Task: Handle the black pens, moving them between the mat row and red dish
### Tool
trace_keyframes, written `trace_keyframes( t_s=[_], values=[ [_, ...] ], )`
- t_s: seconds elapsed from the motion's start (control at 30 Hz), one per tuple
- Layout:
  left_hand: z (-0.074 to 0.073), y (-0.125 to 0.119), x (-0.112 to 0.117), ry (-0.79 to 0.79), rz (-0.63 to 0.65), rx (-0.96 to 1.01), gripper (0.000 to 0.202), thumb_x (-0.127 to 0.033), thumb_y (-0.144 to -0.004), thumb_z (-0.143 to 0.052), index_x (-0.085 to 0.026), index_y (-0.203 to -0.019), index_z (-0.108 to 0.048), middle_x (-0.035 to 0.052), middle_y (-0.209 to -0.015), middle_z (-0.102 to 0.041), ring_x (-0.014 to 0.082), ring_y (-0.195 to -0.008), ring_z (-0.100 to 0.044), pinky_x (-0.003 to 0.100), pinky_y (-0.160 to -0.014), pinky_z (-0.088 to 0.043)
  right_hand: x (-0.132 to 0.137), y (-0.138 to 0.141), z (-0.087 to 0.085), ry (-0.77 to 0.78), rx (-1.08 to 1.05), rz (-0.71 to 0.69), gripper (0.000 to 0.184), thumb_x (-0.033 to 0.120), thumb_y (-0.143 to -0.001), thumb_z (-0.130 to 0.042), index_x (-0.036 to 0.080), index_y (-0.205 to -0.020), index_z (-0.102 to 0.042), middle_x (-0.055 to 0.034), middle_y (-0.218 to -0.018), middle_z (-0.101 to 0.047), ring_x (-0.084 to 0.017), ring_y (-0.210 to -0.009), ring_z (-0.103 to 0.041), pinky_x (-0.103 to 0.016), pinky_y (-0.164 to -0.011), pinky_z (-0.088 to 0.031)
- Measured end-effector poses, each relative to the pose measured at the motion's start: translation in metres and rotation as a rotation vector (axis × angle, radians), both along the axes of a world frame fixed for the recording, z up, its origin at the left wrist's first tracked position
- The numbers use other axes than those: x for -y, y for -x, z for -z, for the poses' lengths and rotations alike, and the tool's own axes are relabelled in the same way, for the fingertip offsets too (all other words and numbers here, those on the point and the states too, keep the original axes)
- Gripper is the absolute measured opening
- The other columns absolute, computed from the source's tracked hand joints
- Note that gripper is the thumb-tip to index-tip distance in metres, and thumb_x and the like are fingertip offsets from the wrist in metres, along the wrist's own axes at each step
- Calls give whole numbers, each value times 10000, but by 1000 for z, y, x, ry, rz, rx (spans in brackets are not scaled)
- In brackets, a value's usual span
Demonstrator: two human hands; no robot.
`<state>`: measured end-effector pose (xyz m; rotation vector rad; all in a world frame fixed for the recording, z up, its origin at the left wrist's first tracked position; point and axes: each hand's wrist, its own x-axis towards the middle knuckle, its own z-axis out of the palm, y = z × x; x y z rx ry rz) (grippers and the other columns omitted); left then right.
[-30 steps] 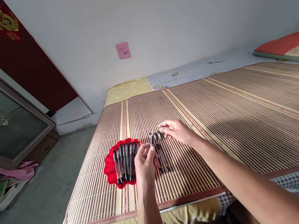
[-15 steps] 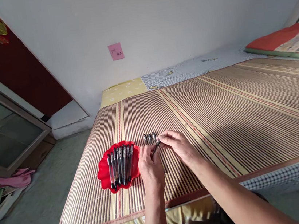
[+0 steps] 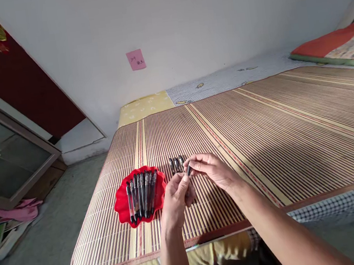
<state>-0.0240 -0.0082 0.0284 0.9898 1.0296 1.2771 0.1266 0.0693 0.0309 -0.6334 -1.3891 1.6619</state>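
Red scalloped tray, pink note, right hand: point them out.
Red scalloped tray [image 3: 121, 204]: head view, bare inside at its left.
Pink note [image 3: 135, 60]: head view, middle of the paper.
Right hand [image 3: 215, 171]: head view, middle of the hand.

Red tray [image 3: 120, 207] looks like smooth, glossy plastic; pens [image 3: 143, 192], clear & blk plastic w/ shine. Mat [image 3: 229, 130] is wood-look slats (ribbed, semi-matt). Yellow sheet [image 3: 147, 105] is matt cloth; pink note [image 3: 135, 59], matt paper.
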Motion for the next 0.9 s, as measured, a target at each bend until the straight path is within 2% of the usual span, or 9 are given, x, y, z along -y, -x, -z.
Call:
trace_keyframes(
  t_s=[0.1, 0.23, 0.3, 0.43, 0.5, 0.6, 0.67, 0.83, 0.9],
  values=[
    [2, -3, -1, 9, -76, 30, 466, -490, -790, -848, -215, -834, -474, -113, -545, -460, 35, -416, -288, 167, -416, -213, -1, 0, 0, -13, 9, -19, 231, 399, -912, -743, 196, -1007, -800, -34, -874, -708, -142, -794, -624, -288, -775, -501],
    [3, -3, 0, 13, 12, 77, 417, -555, -907, -697, -187, -808, -528, -59, -556, -517, 48, -433, -342, 182, -431, -251, -1, -2, -2, -28, 13, -54, 199, 383, -913, -737, 209, -985, -803, -39, -903, -714, -144, -781, -590, -283, -755, -486],
    [3, -3, -1, 22, 30, 80, 436, -579, -915, -672, -167, -816, -571, -39, -580, -526, 56, -468, -380, 187, -455, -282, -1, -3, -3, -14, 12, -65, 213, 399, -900, -751, 212, -987, -802, -44, -920, -720, -149, -790, -598, -289, -760, -488],
    [3, -7, -3, -1, -135, -32, 490, -540, -727, -877, -188, -847, -558, -85, -599, -483, 38, -449, -341, 178, -427, -260, -1, -2, -1, -35, 80, -14, 257, 447, -874, -771, 206, -960, -802, -38, -884, -708, -159, -801, -600, -296, -752, -483],
    [3, -8, -3, -7, -167, -36, 494, -542, -720, -879, -195, -805, -538, -92, -568, -470, 37, -428, -338, 176, -414, -251, -1, -1, 0, -50, 102, -4, 261, 452, -880, -767, 204, -955, -799, -37, -885, -705, -157, -806, -598, -299, -768, -484],
    [1, -8, -1, 30, -29, 57, 461, -590, -831, -763, -173, -786, -571, -53, -553, -521, 47, -421, -367, 183, -414, -251, 0, -2, 0, -20, 47, -72, 260, 438, -898, -758, 195, -985, -790, -32, -861, -693, -146, -764, -599, -306, -773, -499],
    [0, -6, 0, 64, 33, 114, 481, -615, -843, -734, -163, -788, -579, -38, -549, -538, 49, -416, -373, 188, -411, -252, 0, -3, 0, 28, -10, -134, 258, 424, -903, -758, 191, -1010, -784, -26, -856, -683, -137, -730, -594, -302, -756, -505],
    [1, -6, -1, 53, -39, 98, 462, -515, -776, -847, -190, -814, -520, -74, -547, -540, 42, -370, -386, 178, -387, -255, 0, -3, -2, 50, 3, -74, 237, 414, -888, -770, 193, -972, -782, -34, -926, -690, -119, -730, -551, -257, -709, -471],
    [1, -6, -1, 73, -24, 121, 470, -514, -764, -855, -191, -801, -515, -65, -561, -564, 46, -357, -405, 180, -371, -246, 0, -3, -3, 65, 1, -64, 235, 414, -867, -784, 189, -937, -779, -34, -924, -687, -113, -707, -528, -251, -681, -453]
  ],
)
